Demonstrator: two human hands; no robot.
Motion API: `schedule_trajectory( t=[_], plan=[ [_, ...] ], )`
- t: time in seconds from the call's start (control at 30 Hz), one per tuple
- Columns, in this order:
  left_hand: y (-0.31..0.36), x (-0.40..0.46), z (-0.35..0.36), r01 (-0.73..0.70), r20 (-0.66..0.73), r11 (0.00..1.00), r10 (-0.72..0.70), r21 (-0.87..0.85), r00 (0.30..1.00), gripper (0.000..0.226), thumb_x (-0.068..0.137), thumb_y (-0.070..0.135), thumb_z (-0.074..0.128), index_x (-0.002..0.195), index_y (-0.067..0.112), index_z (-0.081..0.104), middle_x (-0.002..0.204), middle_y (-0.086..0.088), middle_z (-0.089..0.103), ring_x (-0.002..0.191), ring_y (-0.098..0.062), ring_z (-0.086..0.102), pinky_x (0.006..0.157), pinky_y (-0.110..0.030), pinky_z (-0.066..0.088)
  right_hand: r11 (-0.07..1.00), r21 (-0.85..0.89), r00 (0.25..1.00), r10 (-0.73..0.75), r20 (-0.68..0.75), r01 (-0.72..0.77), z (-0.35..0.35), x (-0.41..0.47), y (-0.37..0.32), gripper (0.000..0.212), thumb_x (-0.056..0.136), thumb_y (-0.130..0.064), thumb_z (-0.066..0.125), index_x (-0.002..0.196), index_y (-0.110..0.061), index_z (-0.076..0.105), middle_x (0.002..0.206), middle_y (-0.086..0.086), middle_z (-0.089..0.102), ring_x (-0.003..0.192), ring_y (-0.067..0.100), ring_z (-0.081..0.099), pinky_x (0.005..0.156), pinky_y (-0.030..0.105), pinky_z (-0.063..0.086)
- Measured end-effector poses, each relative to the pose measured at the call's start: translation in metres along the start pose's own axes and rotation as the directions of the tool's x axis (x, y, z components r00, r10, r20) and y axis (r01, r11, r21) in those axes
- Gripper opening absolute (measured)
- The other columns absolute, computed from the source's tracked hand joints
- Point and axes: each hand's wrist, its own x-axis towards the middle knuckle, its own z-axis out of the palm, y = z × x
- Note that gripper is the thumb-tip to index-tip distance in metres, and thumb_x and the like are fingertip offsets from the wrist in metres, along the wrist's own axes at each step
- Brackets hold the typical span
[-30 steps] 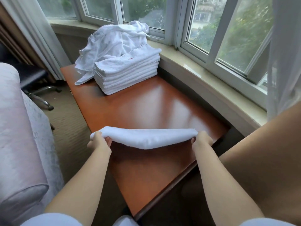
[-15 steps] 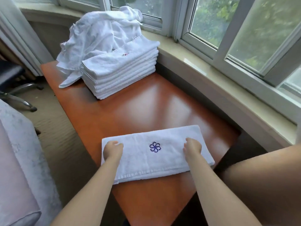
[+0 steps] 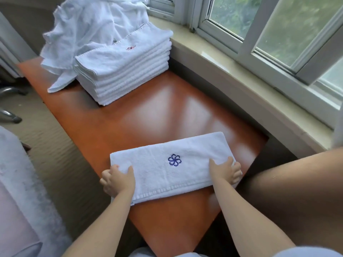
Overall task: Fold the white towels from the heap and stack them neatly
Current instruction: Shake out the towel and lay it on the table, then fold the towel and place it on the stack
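A folded white towel (image 3: 167, 175) with a blue flower emblem lies flat near the front of the orange-brown table (image 3: 148, 119). My left hand (image 3: 117, 179) grips its left end, thumb on top and fingers curled under the edge. My right hand (image 3: 225, 170) grips its right end the same way. At the far end of the table stands a neat stack of folded white towels (image 3: 122, 69). Behind it, against the window corner, rises the loose heap of white towels (image 3: 89, 25).
A pale stone window sill (image 3: 250, 75) runs along the table's right side under the windows. A bed with a pale cover (image 3: 16, 182) is at the left, with carpet between it and the table. A chair base (image 3: 9, 115) shows at far left.
The rolled towel held above the table was laid flat and folded. My hands then slid from its top face outward to its two ends. The camera tilted down and closer.
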Motion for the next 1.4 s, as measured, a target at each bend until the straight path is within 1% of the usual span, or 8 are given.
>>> schedule_trajectory(
  t=[0.2,0.33,0.47,0.67,0.87,1.1,1.23,1.4],
  plan=[
    [-0.025,-0.026,-0.013,0.174,0.165,0.979,-0.155,-0.109,0.974,0.066,0.078,0.032,0.077,0.13,0.01,0.043,0.127,-0.014,0.053,0.11,-0.035,0.055,0.079,-0.039,0.047,0.999,-0.053,0.978,0.022,0.206,-0.011,-0.025,0.02,0.002,0.059,0.082,-0.039,0.062,0.132,-0.016,0.04,0.134,0.014,0.048,0.125,0.035,0.041,0.108,0.045,0.026],
    [-0.026,-0.034,-0.028,0.465,0.407,0.785,-0.298,-0.41,0.863,0.053,0.076,0.016,0.079,0.12,-0.002,0.057,0.107,-0.016,0.067,0.082,-0.03,0.064,0.062,-0.033,0.05,0.938,0.277,0.894,0.066,0.442,-0.206,-0.032,0.004,0.005,0.037,0.085,-0.024,0.062,0.117,-0.006,0.055,0.11,0.01,0.062,0.097,0.034,0.058,0.091,0.039,0.043],
    [-0.004,-0.038,-0.056,0.537,0.56,0.61,-0.177,-0.583,0.809,0.028,0.079,0.013,0.072,0.105,0.007,0.063,0.086,-0.008,0.07,0.067,-0.024,0.066,0.058,-0.031,0.051,0.815,0.505,0.854,-0.024,0.519,-0.284,-0.041,-0.034,-0.009,0.044,0.084,-0.019,0.062,0.125,-0.005,0.054,0.109,0.01,0.062,0.097,0.032,0.061,0.079,0.036,0.05],
    [0.044,-0.014,-0.119,0.486,0.607,0.489,0.12,-0.724,0.785,0.041,0.086,0.011,0.063,0.125,0.002,0.058,0.119,-0.016,0.067,0.096,-0.031,0.066,0.077,-0.036,0.052,0.642,0.699,0.782,-0.242,0.575,-0.315,-0.058,-0.094,-0.079,0.016,0.085,-0.01,0.057,0.099,-0.018,0.054,0.093,0.008,0.064,0.079,0.022,0.064,0.069,0.031,0.055],
    [0.063,0.055,-0.196,0.445,0.612,0.453,0.344,-0.773,0.712,0.029,0.09,0.014,0.05,0.116,0.006,0.059,0.106,-0.012,0.069,0.089,-0.026,0.065,0.077,-0.034,0.05,0.437,0.853,0.795,-0.39,0.465,-0.284,-0.06,-0.173,-0.181,0.029,0.084,-0.012,0.063,0.111,-0.016,0.055,0.088,0.004,0.064,0.074,0.016,0.063,0.06,0.026,0.053],
    [0.089,0.147,-0.271,0.377,0.526,0.368,0.544,-0.85,0.654,0.039,0.09,0.013,0.042,0.069,0.006,0.075,0.07,-0.007,0.072,0.057,-0.019,0.069,0.05,-0.023,0.055,0.29,0.929,0.837,-0.428,0.341,-0.23,-0.047,-0.244,-0.273,0.012,0.085,-0.015,0.064,0.096,-0.02,0.063,0.082,0.0,0.068,0.064,0.012,0.066,0.055,0.021,0.053],
    [0.11,0.183,-0.285,0.389,0.51,0.332,0.618,-0.859,0.598,0.032,0.09,0.019,0.045,0.075,0.007,0.071,0.067,-0.006,0.067,0.058,-0.018,0.064,0.057,-0.023,0.051,0.226,0.941,0.831,-0.447,0.33,-0.252,-0.034,-0.26,-0.306,0.023,0.088,-0.025,0.065,0.109,-0.016,0.064,0.09,0.002,0.07,0.074,0.016,0.068,0.066,0.029,0.056],
    [0.156,0.239,-0.284,0.425,0.524,0.321,0.65,-0.846,0.551,0.034,0.089,0.018,0.04,0.082,0.005,0.071,0.077,-0.009,0.067,0.071,-0.021,0.064,0.076,-0.031,0.048,0.116,0.947,0.828,-0.462,0.318,-0.299,-0.013,-0.247,-0.357,0.026,0.087,-0.034,0.065,0.108,-0.019,0.066,0.1,0.002,0.074,0.082,0.018,0.071,0.055,0.026,0.055]
  ],
)
